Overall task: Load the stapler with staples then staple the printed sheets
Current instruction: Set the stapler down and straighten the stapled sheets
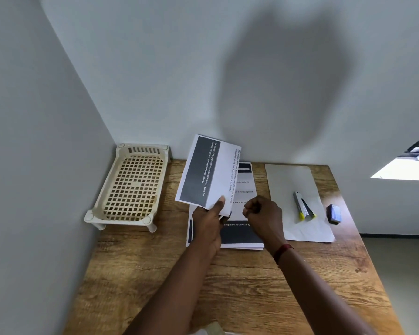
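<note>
Left hand: the left hand point(209, 220) pinches a few printed sheets point(207, 172) by their near corner, thumb on top, and holds them up off the table, tipped toward the wall.

Right hand: the right hand point(264, 213) is curled up like a loose fist, just beside the left one. It hovers over the pile. I cannot tell if it holds anything small or touches the paper.

Pile: more printed pages sit in a pile point(242, 235) flat on the wooden table point(228, 286), right under both hands.

Stapler: the stapler point(302, 206) lies to the right, on a plain white sheet point(298, 180). It has yellow tips. No hand touches it. I cannot tell if it has staples inside yet.

Small box: a little dark box point(333, 213) sits at the right edge of the table, near the stapler. It may hold the staples, but that is a guess.

Tray: a cream plastic tray point(131, 187) with holes stands in the left corner by the wall, well apart from the hands.

How far along: I think the sheets are being picked up for stapling. The stapling itself looks not yet done. Next, the stapler must be picked up and pressed on a corner of the sheets.
</note>
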